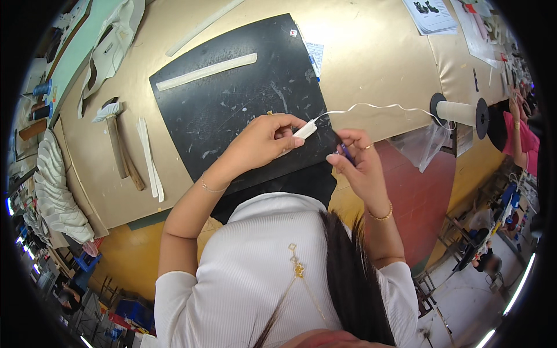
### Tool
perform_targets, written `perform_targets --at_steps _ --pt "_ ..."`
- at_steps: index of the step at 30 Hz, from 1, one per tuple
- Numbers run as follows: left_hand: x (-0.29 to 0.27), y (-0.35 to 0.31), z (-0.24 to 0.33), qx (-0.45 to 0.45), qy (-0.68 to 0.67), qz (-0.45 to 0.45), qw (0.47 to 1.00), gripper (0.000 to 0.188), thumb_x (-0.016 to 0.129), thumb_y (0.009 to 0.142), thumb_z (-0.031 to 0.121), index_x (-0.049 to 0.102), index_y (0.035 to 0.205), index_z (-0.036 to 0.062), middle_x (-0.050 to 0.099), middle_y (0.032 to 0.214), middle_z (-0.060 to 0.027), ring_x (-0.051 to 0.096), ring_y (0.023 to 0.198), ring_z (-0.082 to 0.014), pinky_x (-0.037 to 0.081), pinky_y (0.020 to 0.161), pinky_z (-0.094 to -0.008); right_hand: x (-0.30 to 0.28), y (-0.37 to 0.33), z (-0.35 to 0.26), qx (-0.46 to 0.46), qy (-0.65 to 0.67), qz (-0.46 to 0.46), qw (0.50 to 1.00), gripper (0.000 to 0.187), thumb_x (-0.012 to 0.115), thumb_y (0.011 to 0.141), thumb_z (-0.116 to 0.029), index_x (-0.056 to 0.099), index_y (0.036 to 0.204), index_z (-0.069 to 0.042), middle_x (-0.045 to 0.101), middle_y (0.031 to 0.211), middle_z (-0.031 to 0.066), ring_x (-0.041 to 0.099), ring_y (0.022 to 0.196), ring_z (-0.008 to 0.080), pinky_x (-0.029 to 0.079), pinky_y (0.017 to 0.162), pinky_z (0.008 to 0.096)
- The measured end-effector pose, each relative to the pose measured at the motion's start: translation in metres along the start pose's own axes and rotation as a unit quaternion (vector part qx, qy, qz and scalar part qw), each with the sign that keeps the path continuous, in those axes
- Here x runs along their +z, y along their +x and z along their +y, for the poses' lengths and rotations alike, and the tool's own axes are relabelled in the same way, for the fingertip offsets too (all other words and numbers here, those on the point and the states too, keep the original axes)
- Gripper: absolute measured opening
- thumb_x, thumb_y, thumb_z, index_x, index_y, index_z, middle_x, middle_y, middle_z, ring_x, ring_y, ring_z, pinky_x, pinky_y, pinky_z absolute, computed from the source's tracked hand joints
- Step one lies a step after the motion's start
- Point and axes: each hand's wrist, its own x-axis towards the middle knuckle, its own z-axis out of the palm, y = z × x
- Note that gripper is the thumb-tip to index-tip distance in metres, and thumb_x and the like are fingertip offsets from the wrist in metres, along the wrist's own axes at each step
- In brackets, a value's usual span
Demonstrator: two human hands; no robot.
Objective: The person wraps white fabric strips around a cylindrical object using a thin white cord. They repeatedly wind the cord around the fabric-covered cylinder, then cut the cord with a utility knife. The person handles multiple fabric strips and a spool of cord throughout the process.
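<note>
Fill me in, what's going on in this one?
A person's left hand holds a white strip over a black mat. White tape runs from the strip's far end to a spool on the right. The right hand grips a purple thing, mostly hidden. A second strip lies on the mat.

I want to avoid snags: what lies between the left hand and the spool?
In the head view, a thin, wavy white cord runs from the white strip in the left hand to the spool.
</note>
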Motion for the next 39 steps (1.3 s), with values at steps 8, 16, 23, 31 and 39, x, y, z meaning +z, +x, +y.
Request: perform_targets --at_steps 8,16,23,31,39 --pt "-0.001 0.004 -0.002 0.007 -0.064 -0.049 0.997 0.03 0.075 0.092 0.014 0.071 0.119 0.0005 0.054 0.072 0.007 0.044 0.065 -0.002 0.036 0.06 -0.021 0.008 0.014 0.018 0.101 0.129 0.012 0.986 0.033 0.073 0.096 -0.015 0.06 0.123 0.001 0.06 0.083 -0.0018 0.05 0.061 0.0034 0.038 0.051 0.0187" --pt "0.003 0.005 -0.008 0.026 -0.061 -0.04 0.997 0.031 0.074 0.091 0.016 0.071 0.119 0.0024 0.058 0.066 0.0021 0.047 0.059 -0.0054 0.038 0.056 -0.0249 0.015 0.019 0.024 0.039 0.112 0.004 0.993 0.032 0.073 0.096 -0.015 0.062 0.123 0.001 0.062 0.082 -0.0025 0.048 0.061 0.0022 0.037 0.052 0.0186" --pt "0.003 0.004 -0.006 0.019 -0.05 -0.048 0.997 0.029 0.074 0.092 0.016 0.071 0.118 0.003 0.057 0.069 0.0028 0.047 0.062 -0.0051 0.039 0.058 -0.0244 0.017 0.02 0.032 0.016 0.081 0.005 0.997 0.026 0.069 0.098 -0.009 0.062 0.121 0.0 0.06 0.081 -0.0015 0.049 0.062 0.0036 0.037 0.054 0.0191" --pt "0.002 0.003 -0.012 0.001 -0.073 -0.037 0.997 0.028 0.076 0.09 0.017 0.072 0.114 0.0025 0.058 0.069 0.0021 0.049 0.062 -0.0055 0.04 0.058 -0.0247 0.015 0.025 0.023 0.016 0.074 0.033 0.997 0.024 0.069 0.098 -0.009 0.063 0.119 -0.001 0.061 0.081 -0.0011 0.05 0.06 0.0041 0.039 0.054 0.0197" --pt "-0.048 -0.101 0.006 -0.039 -0.196 0.129 0.971 0.025 0.079 0.09 0.018 0.072 0.106 0.0001 0.064 0.08 0.0036 0.056 0.069 -0.0025 0.044 0.061 -0.0202 -0.069 0.129 0.022 -0.155 -0.227 0.233 0.933 0.023 0.064 0.102 -0.02 0.071 0.115 -0.002 0.067 0.095 0.0028 0.06 0.074 0.0076 0.049 0.066 0.0244"
